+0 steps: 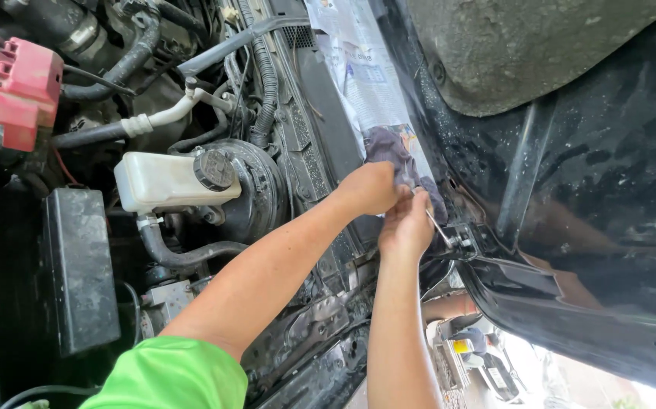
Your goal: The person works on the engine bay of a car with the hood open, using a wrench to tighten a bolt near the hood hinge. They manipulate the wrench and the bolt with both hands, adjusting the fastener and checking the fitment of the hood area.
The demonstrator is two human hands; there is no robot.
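At the far left I see a red plastic cover [15,82] over the battery area, and below it a black rectangular plastic box [79,266]. Next along sits the white translucent fluid reservoir with a black round cap [169,180], mounted on a black round drum behind it, with black rubber hoses [127,64] running above. My sleeve is bright green [172,375]. My left hand [372,188] reaches up across the engine bay; its grip is closed on a dark crumpled cloth [388,148] that lies against the masking paper [362,72] taped along the edge. Just beside and below it, my right hand [406,227] pinches a slim silver metal wrench [439,229], fingers closed round its handle. The wrench's far end sits on the black metal hinge bracket [468,242], where the raised black bonnet [601,189] meets the body. The two hands nearly touch.
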